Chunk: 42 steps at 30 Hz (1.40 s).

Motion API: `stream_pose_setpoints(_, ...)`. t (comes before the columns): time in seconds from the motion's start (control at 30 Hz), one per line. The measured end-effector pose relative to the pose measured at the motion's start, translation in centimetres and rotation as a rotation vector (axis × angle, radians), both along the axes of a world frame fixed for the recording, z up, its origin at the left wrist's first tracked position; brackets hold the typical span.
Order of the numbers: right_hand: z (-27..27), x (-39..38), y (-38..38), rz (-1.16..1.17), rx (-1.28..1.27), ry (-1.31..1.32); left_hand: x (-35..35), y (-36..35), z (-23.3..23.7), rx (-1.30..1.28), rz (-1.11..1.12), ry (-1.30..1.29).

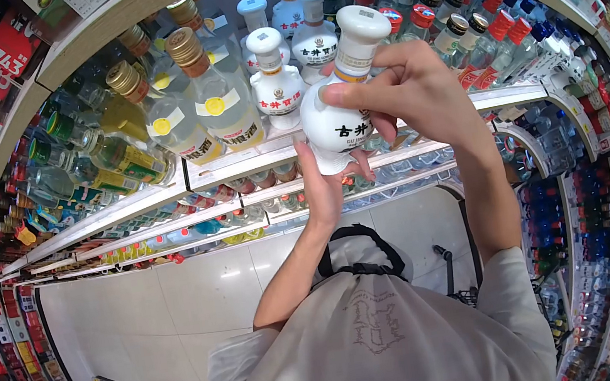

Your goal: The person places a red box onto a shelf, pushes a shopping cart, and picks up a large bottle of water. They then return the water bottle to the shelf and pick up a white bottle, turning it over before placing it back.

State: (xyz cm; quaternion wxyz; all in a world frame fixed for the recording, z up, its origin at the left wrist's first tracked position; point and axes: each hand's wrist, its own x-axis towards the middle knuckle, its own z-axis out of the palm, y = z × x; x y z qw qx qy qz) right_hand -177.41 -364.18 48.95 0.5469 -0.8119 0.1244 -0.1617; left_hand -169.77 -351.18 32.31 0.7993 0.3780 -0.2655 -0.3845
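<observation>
I hold a white ceramic bottle [343, 99] with black characters and a white cap in front of a store shelf [239, 165]. My right hand [407, 86] grips its neck and shoulder from the right. My left hand [324, 184] supports its base from below. Behind it on the shelf stand matching white bottles [276, 85] with pale blue caps.
Clear bottles with gold caps and yellow stickers [210, 98] stand to the left, red- and black-capped clear bottles [454, 33] to the right. Lower shelves hold more bottles. A white tiled floor [179, 294] lies below, and a black basket handle [449, 271] shows by my right arm.
</observation>
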Motion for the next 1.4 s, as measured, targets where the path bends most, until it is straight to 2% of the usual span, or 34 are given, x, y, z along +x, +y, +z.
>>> stream_pose_setpoints(0.07,0.1,-0.1,0.0,0.009,0.016,-0.011,-0.3,0.3,-0.3,0.035,0.023,0.010)
stream_pose_setpoints(0.17,1.1,-0.6,0.4,-0.020,-0.016,0.106,-0.8,1.3,0.3,0.103,0.022,0.069)
stream_pose_setpoints(0.23,1.3,-0.8,0.7,-0.078,-0.153,0.155,-1.6,2.2,1.3,0.160,-0.017,0.176)
stream_pose_setpoints(0.37,1.6,-1.1,-0.4,-0.054,-0.206,0.251,-2.7,3.6,3.1,0.176,-0.040,0.196)
stream_pose_setpoints(0.43,1.2,-1.1,-1.1,-0.040,-0.407,0.256,-3.1,4.2,4.2,0.196,-0.048,0.211)
stream_pose_setpoints(0.47,1.1,-1.0,-1.0,-0.041,-0.406,0.257,-3.2,4.5,4.5,0.214,-0.055,0.226)
stream_pose_setpoints(0.57,0.0,-0.7,-0.8,-0.017,-0.322,0.197,-3.3,5.1,3.8,0.143,-0.104,0.285)
stream_pose_setpoints(0.63,-2.5,0.2,-0.1,0.031,0.070,-0.097,-3.5,5.6,4.0,0.142,-0.134,0.299)
stream_pose_setpoints(0.73,-4.0,0.8,1.0,0.029,0.195,-0.200,-4.2,6.2,4.7,0.158,-0.176,0.337)
stream_pose_setpoints(1.4,-5.5,2.3,0.9,0.040,0.255,-0.156,-4.7,6.9,4.9,0.204,-0.233,0.404)
